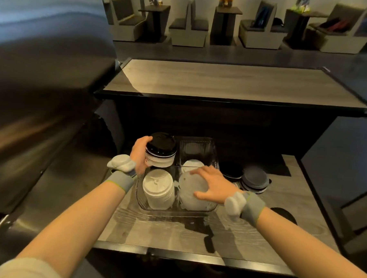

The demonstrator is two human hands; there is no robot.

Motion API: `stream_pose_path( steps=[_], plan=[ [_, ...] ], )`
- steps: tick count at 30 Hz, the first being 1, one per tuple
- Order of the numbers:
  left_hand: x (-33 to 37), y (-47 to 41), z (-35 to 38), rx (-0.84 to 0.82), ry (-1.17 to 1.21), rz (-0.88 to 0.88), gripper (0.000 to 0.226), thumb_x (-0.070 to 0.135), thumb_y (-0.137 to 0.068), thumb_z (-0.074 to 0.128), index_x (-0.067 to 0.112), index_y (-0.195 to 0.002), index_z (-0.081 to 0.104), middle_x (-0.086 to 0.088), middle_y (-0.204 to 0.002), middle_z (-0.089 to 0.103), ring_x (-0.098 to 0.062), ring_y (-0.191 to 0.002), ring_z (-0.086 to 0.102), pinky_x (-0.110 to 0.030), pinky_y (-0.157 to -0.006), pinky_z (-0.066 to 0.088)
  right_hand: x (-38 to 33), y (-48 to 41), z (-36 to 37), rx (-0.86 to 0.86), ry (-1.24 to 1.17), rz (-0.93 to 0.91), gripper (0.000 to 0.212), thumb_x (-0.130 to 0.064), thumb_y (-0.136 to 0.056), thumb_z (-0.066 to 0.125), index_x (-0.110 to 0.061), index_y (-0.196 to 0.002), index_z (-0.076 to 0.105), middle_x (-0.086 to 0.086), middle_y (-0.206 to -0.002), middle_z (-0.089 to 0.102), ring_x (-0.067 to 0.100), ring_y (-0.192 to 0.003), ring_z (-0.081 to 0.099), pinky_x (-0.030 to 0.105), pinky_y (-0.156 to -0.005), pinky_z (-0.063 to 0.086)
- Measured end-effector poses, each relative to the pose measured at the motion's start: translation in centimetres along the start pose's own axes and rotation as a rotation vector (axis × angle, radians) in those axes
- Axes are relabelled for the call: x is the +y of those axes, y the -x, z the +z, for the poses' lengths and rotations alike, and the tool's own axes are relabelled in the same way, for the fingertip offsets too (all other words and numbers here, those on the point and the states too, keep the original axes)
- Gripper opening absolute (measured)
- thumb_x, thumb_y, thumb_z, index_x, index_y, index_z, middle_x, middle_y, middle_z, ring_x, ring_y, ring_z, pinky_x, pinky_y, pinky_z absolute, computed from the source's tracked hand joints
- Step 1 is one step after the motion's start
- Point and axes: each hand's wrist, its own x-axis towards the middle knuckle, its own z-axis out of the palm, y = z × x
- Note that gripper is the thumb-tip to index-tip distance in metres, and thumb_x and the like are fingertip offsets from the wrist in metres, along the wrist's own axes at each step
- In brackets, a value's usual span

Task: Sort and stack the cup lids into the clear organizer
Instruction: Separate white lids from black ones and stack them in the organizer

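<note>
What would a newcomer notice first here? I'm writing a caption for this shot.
The eye lands on the clear organizer at the middle of the wooden counter, where the left hand grips a stack of lids topped in black at its far-left compartment. The right hand presses on translucent lids in the near-right compartment, beside a white stack; dark lids wait to the right.

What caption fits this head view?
Left hand grips a black-topped lid stack; right hand presses translucent lids into the clear organizer.

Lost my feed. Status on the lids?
Left hand gripping black-topped stack, far-left bin. Right hand pressing clear lids, near-right bin. Dark lids outside organizer. Nothing blocking.
</note>
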Motion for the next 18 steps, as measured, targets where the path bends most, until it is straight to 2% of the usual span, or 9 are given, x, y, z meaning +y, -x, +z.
stream_pose_path(
  steps=[2, 4, 6, 7, 9, 11, 13, 14, 18],
  plan=[
    [-0.4, 0.3, 0.2, -0.035, -0.008, -0.028, 0.052, 0.037, -0.089, 0.051, 0.013, -0.134, 0.049, -0.009, -0.116, 0.063, -0.022, -0.091, 0.061, -0.021, -0.052, 0.05, 0.5, -0.2, 0.9, -0.095, 0.234, -0.006, 0.073, -0.053, -0.073, 0.054, -0.023, -0.137, 0.035, 0.008, -0.139, 0.037, 0.028, -0.127, 0.034, 0.036, -0.107, 0.026],
    [-0.8, 0.6, 0.3, -0.053, -0.027, -0.039, 0.051, 0.038, -0.089, 0.05, 0.011, -0.132, 0.049, -0.01, -0.12, 0.062, -0.027, -0.103, 0.06, -0.027, -0.074, 0.058, 0.7, -0.6, 1.6, -0.12, 0.406, -0.033, 0.069, -0.048, -0.079, 0.058, -0.019, -0.137, 0.034, 0.01, -0.135, 0.04, 0.029, -0.122, 0.039, 0.035, -0.103, 0.026],
    [-1.1, 0.6, 0.3, -0.051, -0.035, -0.044, 0.057, 0.039, -0.088, 0.052, 0.012, -0.138, 0.046, -0.014, -0.14, 0.05, -0.035, -0.133, 0.043, -0.041, -0.11, 0.034, 0.6, -0.9, 1.7, -0.132, 0.482, -0.033, 0.068, -0.044, -0.082, 0.059, -0.018, -0.139, 0.032, 0.012, -0.139, 0.038, 0.03, -0.126, 0.037, 0.036, -0.107, 0.024],
    [-1.1, 0.8, 0.4, -0.05, -0.042, -0.046, 0.059, 0.039, -0.087, 0.052, 0.014, -0.14, 0.044, -0.015, -0.146, 0.043, -0.037, -0.139, 0.034, -0.045, -0.114, 0.024, 0.7, -1.0, 1.7, -0.148, 0.491, -0.022, 0.068, -0.045, -0.083, 0.059, -0.018, -0.14, 0.032, 0.013, -0.143, 0.034, 0.031, -0.13, 0.034, 0.037, -0.111, 0.021],
    [-1.3, 0.7, 0.2, -0.064, -0.042, -0.044, 0.069, 0.046, -0.077, 0.06, 0.019, -0.139, 0.045, -0.013, -0.147, 0.043, -0.036, -0.134, 0.042, -0.046, -0.109, 0.034, 0.3, -1.2, 1.1, -0.123, 0.439, 0.005, 0.065, -0.049, -0.084, 0.058, -0.018, -0.137, 0.039, 0.013, -0.145, 0.032, 0.031, -0.135, 0.029, 0.038, -0.113, 0.018],
    [-1.2, 1.1, 0.2, -0.095, -0.048, -0.042, 0.075, 0.049, -0.068, 0.066, 0.022, -0.136, 0.048, -0.007, -0.142, 0.05, -0.027, -0.127, 0.05, -0.043, -0.105, 0.041, -0.5, -1.6, 0.2, 0.128, 0.28, -0.005, 0.049, -0.047, -0.086, 0.055, -0.015, -0.124, 0.053, 0.009, -0.131, 0.046, 0.027, -0.125, 0.041, 0.034, -0.104, 0.03],
    [-0.9, 1.6, 0.4, -0.098, -0.072, 0.007, 0.055, 0.039, -0.084, 0.059, 0.021, -0.134, 0.048, -0.005, -0.137, 0.053, -0.025, -0.126, 0.049, -0.043, -0.107, 0.04, -2.0, -2.5, -1.3, 0.43, 0.009, -0.027, 0.037, -0.04, -0.088, 0.057, -0.012, -0.111, 0.057, 0.006, -0.114, 0.053, 0.023, -0.11, 0.05, 0.032, -0.093, 0.041],
    [-0.7, 1.7, 0.5, -0.101, -0.086, 0.027, 0.045, 0.033, -0.09, 0.054, 0.021, -0.133, 0.048, -0.006, -0.134, 0.053, -0.025, -0.125, 0.05, -0.041, -0.104, 0.042, -2.8, -3.1, -2.0, 0.487, -0.139, -0.049, 0.038, -0.039, -0.087, 0.06, -0.012, -0.113, 0.055, 0.005, -0.115, 0.053, 0.021, -0.11, 0.049, 0.031, -0.094, 0.043],
    [0.0, 2.1, 0.8, -0.148, -0.143, 0.07, 0.038, 0.027, -0.095, 0.049, 0.02, -0.132, 0.049, -0.009, -0.132, 0.054, -0.024, -0.118, 0.053, -0.029, -0.079, 0.05, -5.5, -5.6, -4.0, 0.216, -0.306, -0.086, 0.073, -0.043, -0.082, 0.066, -0.019, -0.142, 0.032, 0.003, -0.141, 0.039, 0.018, -0.131, 0.033, 0.032, -0.108, 0.032]
  ],
)
